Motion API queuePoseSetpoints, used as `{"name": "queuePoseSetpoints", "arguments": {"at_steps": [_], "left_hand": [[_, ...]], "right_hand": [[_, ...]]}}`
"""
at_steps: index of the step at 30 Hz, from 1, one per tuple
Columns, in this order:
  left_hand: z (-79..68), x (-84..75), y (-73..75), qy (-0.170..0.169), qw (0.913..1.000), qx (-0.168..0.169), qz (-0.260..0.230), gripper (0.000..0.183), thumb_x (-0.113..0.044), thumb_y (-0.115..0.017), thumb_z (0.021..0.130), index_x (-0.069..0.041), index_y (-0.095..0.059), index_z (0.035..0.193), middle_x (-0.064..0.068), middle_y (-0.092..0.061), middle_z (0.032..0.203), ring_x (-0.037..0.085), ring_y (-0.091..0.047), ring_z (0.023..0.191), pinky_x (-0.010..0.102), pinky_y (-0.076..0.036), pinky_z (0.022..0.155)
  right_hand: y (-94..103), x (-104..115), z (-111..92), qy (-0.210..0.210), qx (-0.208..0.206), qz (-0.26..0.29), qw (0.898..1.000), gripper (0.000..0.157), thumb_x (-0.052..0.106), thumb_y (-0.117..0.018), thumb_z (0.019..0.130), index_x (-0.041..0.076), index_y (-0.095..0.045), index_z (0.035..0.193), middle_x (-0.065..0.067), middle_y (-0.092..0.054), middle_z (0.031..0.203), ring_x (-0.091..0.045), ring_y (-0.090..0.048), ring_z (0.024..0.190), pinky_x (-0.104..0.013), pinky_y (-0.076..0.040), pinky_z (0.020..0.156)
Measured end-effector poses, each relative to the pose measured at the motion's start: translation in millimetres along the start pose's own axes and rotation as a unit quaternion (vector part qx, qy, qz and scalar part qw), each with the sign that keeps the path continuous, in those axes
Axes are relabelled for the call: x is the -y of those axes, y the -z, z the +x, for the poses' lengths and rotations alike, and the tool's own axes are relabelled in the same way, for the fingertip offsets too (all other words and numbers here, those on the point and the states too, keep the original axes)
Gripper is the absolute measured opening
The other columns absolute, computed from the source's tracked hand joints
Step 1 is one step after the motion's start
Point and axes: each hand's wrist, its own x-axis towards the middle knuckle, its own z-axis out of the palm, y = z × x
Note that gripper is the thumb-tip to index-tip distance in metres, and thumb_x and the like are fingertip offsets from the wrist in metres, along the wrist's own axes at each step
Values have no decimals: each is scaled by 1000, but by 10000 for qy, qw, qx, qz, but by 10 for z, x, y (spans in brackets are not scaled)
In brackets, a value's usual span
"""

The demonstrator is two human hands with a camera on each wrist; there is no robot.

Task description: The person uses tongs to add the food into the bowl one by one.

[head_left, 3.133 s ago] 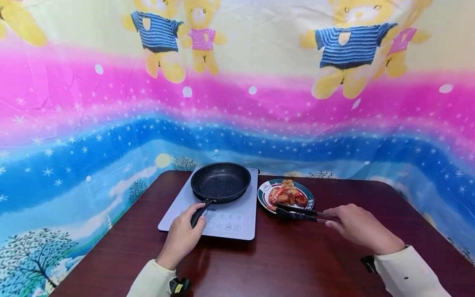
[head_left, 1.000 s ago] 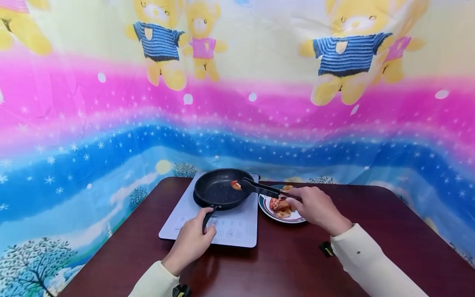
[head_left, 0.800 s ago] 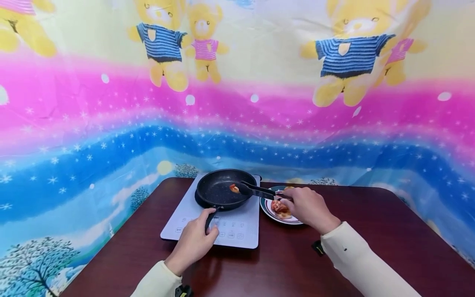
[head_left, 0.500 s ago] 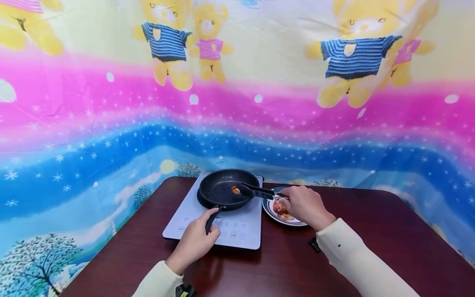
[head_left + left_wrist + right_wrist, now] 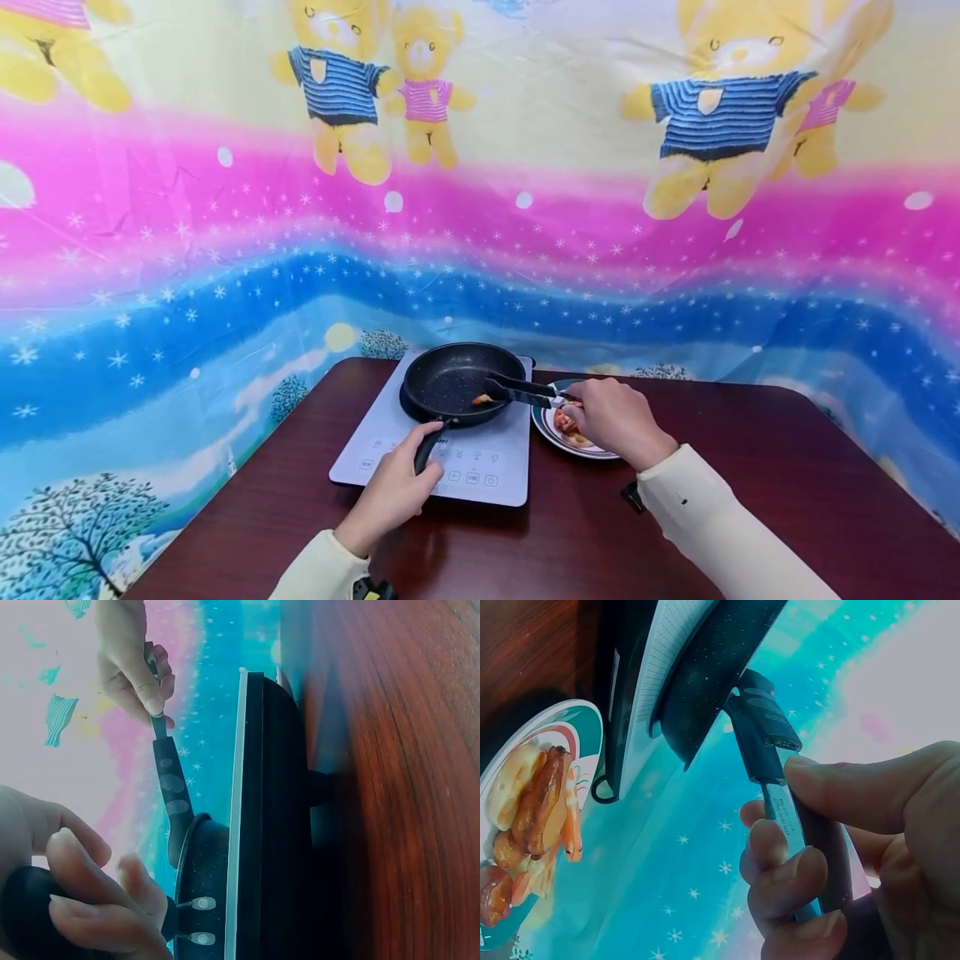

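My left hand grips the handle of a black speckled frying pan on the white induction cooktop. In the head view, my right hand holds black-tipped tongs, which reach over the pan's right rim. Beside their tips, a small orange-and-white piece of food lies low in the pan's right half. In the right wrist view, my thumb and fingers curl round the metal arms of the tongs. The left wrist view shows the tongs slanting down into the pan.
A green-and-white rimmed plate stands right of the cooktop, holding browned food pieces and an orange strip; my right hand partly covers it in the head view. A printed bear curtain hangs behind the dark red table.
My right hand has carried the tongs from the plate to the pan with a piece of food. That piece now sits lower in the pan, just off the tips. My left hand stays on the handle.
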Motion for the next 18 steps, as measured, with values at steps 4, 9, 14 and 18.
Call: {"name": "queuePoseSetpoints", "arguments": {"at_steps": [4,9,14,18], "left_hand": [[5,8,-3,87,9999,32,-54,59,-11,-51,87,-22,-42,144,7,-50,62,16,-48,38,33,-45,39],[16,19,-14,158,9998,84,-130,58,-11,-50,87,-24,-42,143,7,-50,57,16,-46,35,32,-44,36],[27,22,-18,101,9999,33,-19,57,-12,-50,88,-25,-42,143,6,-48,59,15,-44,36,34,-43,38],[14,19,3,176,9998,17,45,56,-14,-50,89,-26,-41,143,6,-48,58,16,-42,38,34,-42,39]], "right_hand": [[3,-16,-39,-49,-8,-21,10000,32,28,-69,89,10,-70,116,-9,-70,99,-21,-63,76,-41,-52,62],[34,-76,-139,-121,-23,280,9995,40,30,-68,90,8,-66,123,-9,-68,92,-20,-61,71,-40,-50,60],[120,-213,-286,-208,121,1026,9944,45,36,-66,90,10,-63,128,0,-45,53,-14,-37,45,-31,-36,46],[218,-340,-409,-242,168,1069,9938,53,48,-63,89,11,-62,128,3,-53,62,-11,-45,53,-33,-41,51]]}}
